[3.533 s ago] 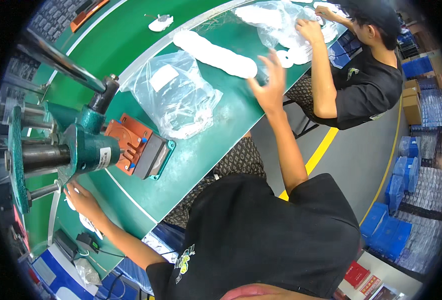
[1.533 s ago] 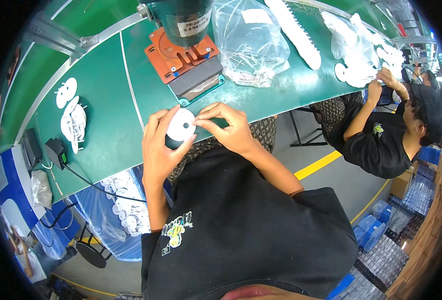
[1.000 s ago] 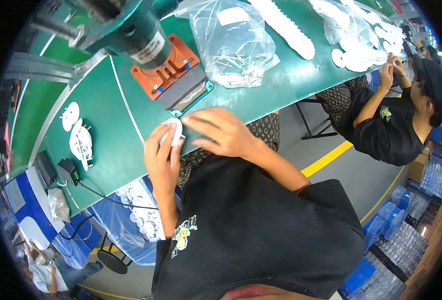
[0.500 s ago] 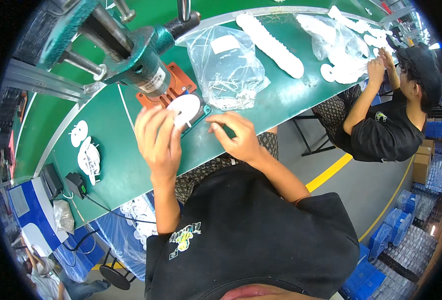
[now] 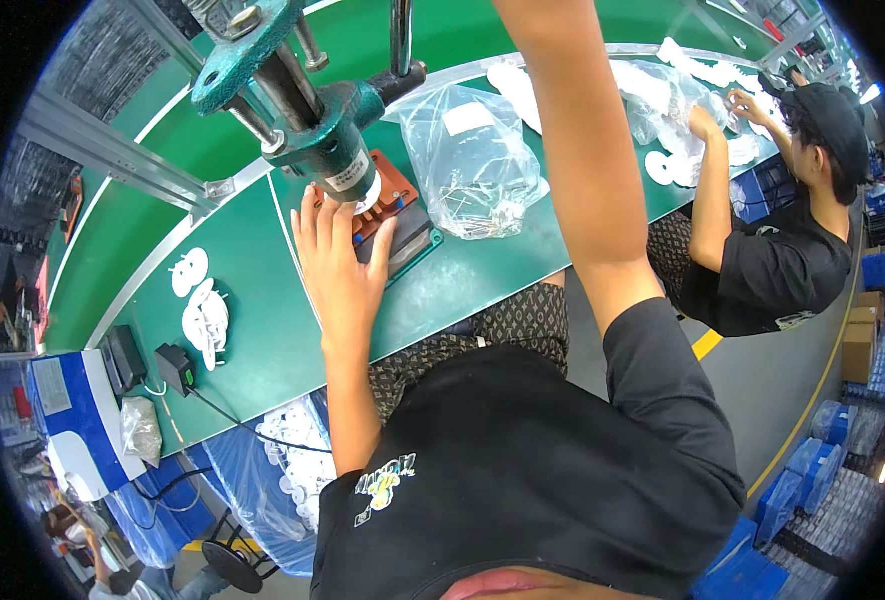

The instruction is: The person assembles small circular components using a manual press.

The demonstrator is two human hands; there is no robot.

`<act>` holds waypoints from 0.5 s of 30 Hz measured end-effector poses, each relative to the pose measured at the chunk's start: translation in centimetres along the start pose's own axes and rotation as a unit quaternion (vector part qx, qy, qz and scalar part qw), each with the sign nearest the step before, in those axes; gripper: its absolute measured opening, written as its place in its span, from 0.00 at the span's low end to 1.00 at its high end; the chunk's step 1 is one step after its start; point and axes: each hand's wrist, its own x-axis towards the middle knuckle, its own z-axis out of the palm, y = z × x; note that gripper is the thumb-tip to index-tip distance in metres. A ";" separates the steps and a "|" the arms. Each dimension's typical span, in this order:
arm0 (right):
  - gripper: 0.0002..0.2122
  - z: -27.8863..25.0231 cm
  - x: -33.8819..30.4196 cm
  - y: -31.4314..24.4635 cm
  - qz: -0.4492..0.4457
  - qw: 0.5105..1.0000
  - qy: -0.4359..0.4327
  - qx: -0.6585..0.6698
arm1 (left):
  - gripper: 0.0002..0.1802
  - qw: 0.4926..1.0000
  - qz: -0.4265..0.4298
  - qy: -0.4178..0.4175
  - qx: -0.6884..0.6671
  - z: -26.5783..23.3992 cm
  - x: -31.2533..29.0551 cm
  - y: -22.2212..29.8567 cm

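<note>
My left hand (image 5: 341, 255) lies at the foot of a green hand press (image 5: 335, 125). Its fingers are stretched out and the thumb stands apart, with the fingertips at the orange fixture plate (image 5: 396, 183). Under the press ram, partly hidden, sits a round white plastic piece (image 5: 372, 196) right by those fingertips. My right forearm (image 5: 593, 170) reaches up and away past the top edge, so the right hand is out of the picture. Between that arm and the press rests a clear plastic bag (image 5: 468, 160) with thin metal pins inside.
Several white discs with pins (image 5: 206, 322) lie on the green table (image 5: 263, 365) at the left, near a black adapter (image 5: 175, 368) with a cable. A bin lined with blue plastic (image 5: 263, 490) holds white parts below. At the right, a co-worker (image 5: 788, 230) handles white parts.
The white piece has gone from my left hand's fingers to under the ram, and those fingers have spread. My right arm has swung up and forward, its hand leaving the view.
</note>
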 end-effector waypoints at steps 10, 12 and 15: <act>0.20 6.7 -20.0 0.3 -0.075 0.954 0.251 0.149 | 0.35 0.996 -0.052 0.012 -0.073 1.4 0.6 -1.7; 0.23 9.2 -23.1 1.4 -0.073 0.938 0.326 0.094 | 0.36 0.996 -0.041 0.018 -0.074 1.6 0.8 -1.9; 0.25 9.4 -21.4 1.9 -0.105 0.920 0.339 0.164 | 0.35 0.998 -0.012 0.038 -0.055 2.0 1.3 -2.6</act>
